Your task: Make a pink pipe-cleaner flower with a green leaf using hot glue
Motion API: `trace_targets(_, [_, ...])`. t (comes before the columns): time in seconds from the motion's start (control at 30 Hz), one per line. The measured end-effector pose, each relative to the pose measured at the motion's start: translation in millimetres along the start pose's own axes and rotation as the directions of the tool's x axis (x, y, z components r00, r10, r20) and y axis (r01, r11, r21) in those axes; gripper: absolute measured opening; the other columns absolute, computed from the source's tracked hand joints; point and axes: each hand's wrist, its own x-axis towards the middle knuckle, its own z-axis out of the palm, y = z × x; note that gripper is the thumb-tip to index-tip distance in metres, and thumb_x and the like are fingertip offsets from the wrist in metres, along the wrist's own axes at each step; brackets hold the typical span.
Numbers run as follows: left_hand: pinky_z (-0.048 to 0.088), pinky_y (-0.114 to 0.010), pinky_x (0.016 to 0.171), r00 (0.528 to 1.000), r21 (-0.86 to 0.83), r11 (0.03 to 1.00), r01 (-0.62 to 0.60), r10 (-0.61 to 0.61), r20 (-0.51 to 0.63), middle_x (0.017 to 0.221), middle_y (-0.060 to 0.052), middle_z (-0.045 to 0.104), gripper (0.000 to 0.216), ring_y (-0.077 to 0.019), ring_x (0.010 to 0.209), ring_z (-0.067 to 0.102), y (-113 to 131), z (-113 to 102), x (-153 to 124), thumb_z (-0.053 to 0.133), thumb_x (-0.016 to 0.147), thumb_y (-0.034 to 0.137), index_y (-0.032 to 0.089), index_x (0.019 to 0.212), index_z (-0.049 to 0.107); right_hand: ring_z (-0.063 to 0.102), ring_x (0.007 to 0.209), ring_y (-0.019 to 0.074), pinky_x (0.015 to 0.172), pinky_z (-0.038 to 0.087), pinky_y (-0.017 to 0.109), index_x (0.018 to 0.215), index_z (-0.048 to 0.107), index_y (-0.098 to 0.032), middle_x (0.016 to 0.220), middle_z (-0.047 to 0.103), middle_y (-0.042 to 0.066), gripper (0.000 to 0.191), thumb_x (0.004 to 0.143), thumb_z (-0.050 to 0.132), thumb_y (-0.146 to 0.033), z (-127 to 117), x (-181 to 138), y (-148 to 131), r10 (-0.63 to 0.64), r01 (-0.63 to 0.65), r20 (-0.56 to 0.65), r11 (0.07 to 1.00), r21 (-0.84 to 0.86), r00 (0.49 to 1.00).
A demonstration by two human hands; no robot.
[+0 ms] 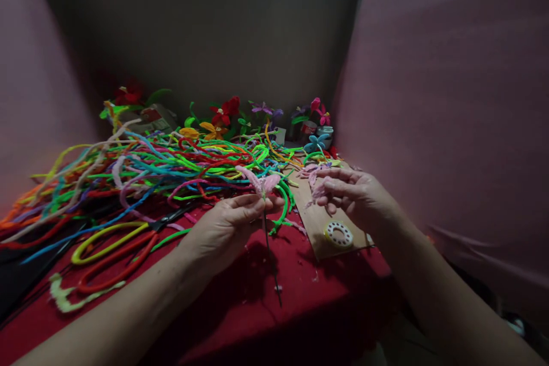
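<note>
My left hand (234, 223) pinches a half-made pink pipe-cleaner flower (261, 182) at the top of its thin dark wire stem (271, 257), which hangs down over the red cloth. My right hand (354, 191) is curled around a loose piece of pink pipe cleaner (316, 193) just right of the flower, above a brown cardboard sheet (317, 223). The two hands are a short gap apart.
A big tangle of coloured pipe cleaners (141, 171) covers the red table (266, 309) to the left. Finished pipe-cleaner flowers (223, 114) stand at the back. A white tape roll (338, 234) lies on the cardboard. Black scissors (171, 218) lie left of my hand. Pink walls flank both sides.
</note>
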Motion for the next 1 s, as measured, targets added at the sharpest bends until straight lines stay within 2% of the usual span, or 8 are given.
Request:
trace_targets(0.2, [0.044, -0.027, 0.086, 0.998, 0.104, 0.993, 0.055, -0.059, 0.037, 0.096, -0.010, 0.070, 0.017, -0.0189, 0.094, 0.062, -5, 6, -3, 0.068, 0.072, 0.015, 0.010, 0.087, 0.071, 0.064, 0.052, 0.0135, 0.039, 0.043, 0.017, 0.073, 0.059, -0.013, 0.063, 0.068, 0.005, 0.015, 0.067, 0.070, -0.021, 33, -6, 11, 0.032, -0.041, 0.069, 0.988, 0.148, 0.997])
trace_targets(0.47, [0.049, -0.022, 0.063, 0.992, 0.081, 0.993, 0.082, -0.089, 0.090, 0.070, -0.007, 0.068, 0.006, -0.0136, 0.064, 0.064, -4, 8, -7, 0.069, 0.070, 0.014, 0.008, 0.072, 0.070, 0.064, 0.052, 0.0125, 0.040, 0.044, 0.017, 0.072, 0.059, -0.015, 0.059, 0.064, -0.001, 0.016, 0.064, 0.072, -0.018, 45, -6, 30, 0.090, -0.100, 0.045, 0.943, 0.318, 0.995])
trace_targets(0.67, [0.046, -0.016, 0.054, 0.995, 0.062, 0.995, 0.075, -0.079, 0.056, 0.064, -0.007, 0.067, 0.005, -0.0095, 0.053, 0.061, -1, 4, -4, 0.070, 0.067, 0.011, 0.007, 0.068, 0.069, 0.064, 0.056, 0.0144, 0.042, 0.044, 0.020, 0.081, 0.063, -0.013, 0.069, 0.068, 0.005, 0.016, 0.070, 0.066, -0.025, 35, -14, 25, 0.021, -0.014, -0.029, 0.975, 0.224, 0.999])
trace_targets(0.77, [0.047, -0.017, 0.054, 0.995, 0.046, 0.997, 0.058, -0.062, 0.082, 0.065, -0.007, 0.068, 0.005, -0.0103, 0.054, 0.062, 1, 1, -4, 0.071, 0.066, 0.012, 0.008, 0.068, 0.069, 0.063, 0.065, 0.0156, 0.051, 0.046, 0.024, 0.087, 0.063, -0.016, 0.083, 0.069, 0.008, 0.018, 0.073, 0.061, -0.026, 9, -26, 16, -0.166, 0.150, -0.216, 0.984, -0.092, 0.962])
trace_targets(0.83, [0.047, -0.017, 0.054, 0.993, 0.037, 0.998, 0.053, -0.056, 0.100, 0.065, -0.007, 0.068, 0.007, -0.0108, 0.054, 0.062, 1, 0, -3, 0.072, 0.065, 0.012, 0.008, 0.070, 0.070, 0.062, 0.071, 0.0176, 0.059, 0.048, 0.029, 0.092, 0.063, -0.016, 0.091, 0.067, 0.009, 0.020, 0.074, 0.055, -0.021, -20, -34, 13, -0.293, 0.104, -0.344, 0.874, -0.475, 0.892])
trace_targets(0.87, [0.047, -0.016, 0.053, 0.993, 0.035, 0.998, 0.054, -0.057, 0.105, 0.065, -0.008, 0.068, 0.007, -0.0108, 0.054, 0.062, 2, -1, -3, 0.073, 0.064, 0.013, 0.008, 0.070, 0.070, 0.062, 0.073, 0.0197, 0.061, 0.048, 0.032, 0.098, 0.062, -0.017, 0.093, 0.066, 0.010, 0.027, 0.073, 0.051, -0.020, -37, -37, 14, -0.358, 0.034, -0.365, 0.752, -0.658, 0.860])
trace_targets(0.93, [0.046, -0.016, 0.052, 0.992, 0.027, 0.998, 0.059, -0.061, 0.108, 0.064, -0.008, 0.068, 0.007, -0.0102, 0.053, 0.061, 2, -1, -3, 0.073, 0.065, 0.013, 0.008, 0.069, 0.070, 0.059, 0.089, 0.0271, 0.074, 0.046, 0.040, 0.106, 0.060, -0.013, 0.105, 0.063, 0.016, 0.038, 0.070, 0.047, -0.016, -70, -43, 18, -0.442, -0.100, -0.260, 0.354, -0.930, 0.859])
trace_targets(1.0, [0.046, -0.016, 0.052, 0.992, 0.019, 0.998, 0.063, -0.064, 0.109, 0.064, -0.008, 0.068, 0.008, -0.0101, 0.052, 0.061, 2, 0, -2, 0.074, 0.064, 0.013, 0.008, 0.069, 0.071, 0.055, 0.097, 0.0334, 0.083, 0.042, 0.045, 0.110, 0.056, -0.005, 0.105, 0.061, 0.022, 0.042, 0.071, 0.046, -0.018, -97, -46, 27, -0.366, -0.207, -0.205, 0.032, -0.978, 0.908])
